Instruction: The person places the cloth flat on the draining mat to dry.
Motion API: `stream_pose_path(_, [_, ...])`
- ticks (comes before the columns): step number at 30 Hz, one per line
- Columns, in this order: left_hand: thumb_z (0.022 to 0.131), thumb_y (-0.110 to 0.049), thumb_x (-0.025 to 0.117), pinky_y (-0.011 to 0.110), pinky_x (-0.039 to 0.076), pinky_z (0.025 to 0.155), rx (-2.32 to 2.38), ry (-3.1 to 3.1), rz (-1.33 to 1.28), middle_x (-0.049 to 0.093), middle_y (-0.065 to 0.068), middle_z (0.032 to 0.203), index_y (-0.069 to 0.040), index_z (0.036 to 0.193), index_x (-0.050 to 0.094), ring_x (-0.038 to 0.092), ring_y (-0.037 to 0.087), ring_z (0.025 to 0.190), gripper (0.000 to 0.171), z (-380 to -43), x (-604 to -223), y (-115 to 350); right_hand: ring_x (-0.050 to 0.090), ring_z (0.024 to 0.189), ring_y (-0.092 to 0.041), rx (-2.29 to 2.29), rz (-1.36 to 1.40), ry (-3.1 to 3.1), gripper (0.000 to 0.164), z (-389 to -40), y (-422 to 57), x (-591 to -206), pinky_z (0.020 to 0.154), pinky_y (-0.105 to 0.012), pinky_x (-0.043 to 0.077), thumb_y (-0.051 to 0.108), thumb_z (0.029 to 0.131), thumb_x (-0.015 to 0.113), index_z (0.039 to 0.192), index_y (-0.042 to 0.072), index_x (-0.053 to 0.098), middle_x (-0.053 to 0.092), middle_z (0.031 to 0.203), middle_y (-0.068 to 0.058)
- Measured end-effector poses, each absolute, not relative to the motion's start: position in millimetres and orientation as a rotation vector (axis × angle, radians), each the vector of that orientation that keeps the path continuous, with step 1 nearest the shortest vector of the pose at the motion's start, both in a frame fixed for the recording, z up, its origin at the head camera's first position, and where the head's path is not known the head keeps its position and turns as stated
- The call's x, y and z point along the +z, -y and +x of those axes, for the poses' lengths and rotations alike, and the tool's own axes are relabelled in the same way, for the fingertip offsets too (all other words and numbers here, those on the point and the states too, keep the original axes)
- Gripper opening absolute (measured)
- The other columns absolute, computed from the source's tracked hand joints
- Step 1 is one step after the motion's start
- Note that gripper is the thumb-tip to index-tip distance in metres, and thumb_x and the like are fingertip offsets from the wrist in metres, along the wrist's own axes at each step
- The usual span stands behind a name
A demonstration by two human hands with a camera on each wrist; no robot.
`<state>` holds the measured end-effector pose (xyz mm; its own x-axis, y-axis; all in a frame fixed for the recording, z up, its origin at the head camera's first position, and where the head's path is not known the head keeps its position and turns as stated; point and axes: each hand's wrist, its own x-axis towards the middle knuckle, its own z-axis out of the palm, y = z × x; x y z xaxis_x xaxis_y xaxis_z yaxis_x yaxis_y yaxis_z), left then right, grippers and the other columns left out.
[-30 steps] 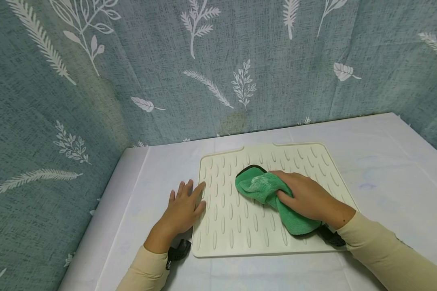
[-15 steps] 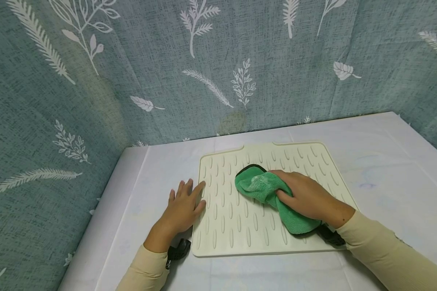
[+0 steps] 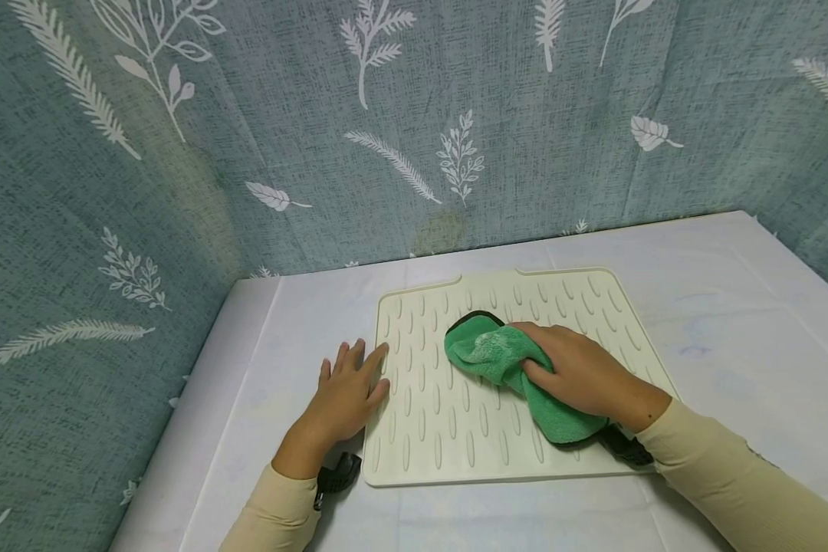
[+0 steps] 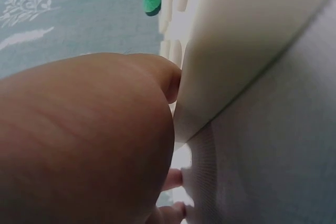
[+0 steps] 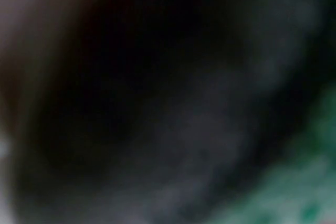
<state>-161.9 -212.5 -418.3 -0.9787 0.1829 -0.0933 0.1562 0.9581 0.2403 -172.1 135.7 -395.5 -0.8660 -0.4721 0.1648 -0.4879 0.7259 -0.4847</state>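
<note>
Green cloth (image 3: 500, 356): gripped in right hand (image 3: 583, 372) on pale mat (image 3: 424, 460), lower right of frame centre; at mat's left edge, wide-fingered left hand (image 3: 345, 399); seemingly mid-work, remainder impossible to tell.

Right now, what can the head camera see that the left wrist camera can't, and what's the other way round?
Only the head view: the right hand gripping the green cloth, and both tan sleeves.
Only the left wrist view: a close look at the side wall of the mat.
Both: the left hand, some green cloth, the mat and the leafy backdrop.
</note>
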Motion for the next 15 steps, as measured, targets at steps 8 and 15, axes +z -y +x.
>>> stream_pose_path(8, [0.104,-0.039,0.048,0.073,0.011,0.116,0.352,-3.005,0.261,0.025,0.024,0.162,-0.021,0.157,0.034,0.012,0.048,0.152,0.058,-162.6,-419.9,212.7,0.061,0.122,-0.034,0.83,0.818,2.887,0.051,-171.8,-135.1,-395.0,0.095,-0.056,0.049,0.022,0.099,0.057,0.149,0.015,0.047,0.063,0.136,-0.01])
stream_pose_path(15, [0.104,-0.039,0.048,0.072,0.01,0.117,0.365,-2.998,0.252,0.025,0.024,0.162,-0.021,0.157,0.034,0.01,0.047,0.153,0.058,-163.0,-419.8,212.2,0.06,0.123,-0.034,0.831,0.818,2.889,0.051,-171.8,-134.6,-395.1,0.095,-0.055,0.049,0.022,0.099,0.057,0.148,0.016,0.047,0.063,0.136,-0.009])
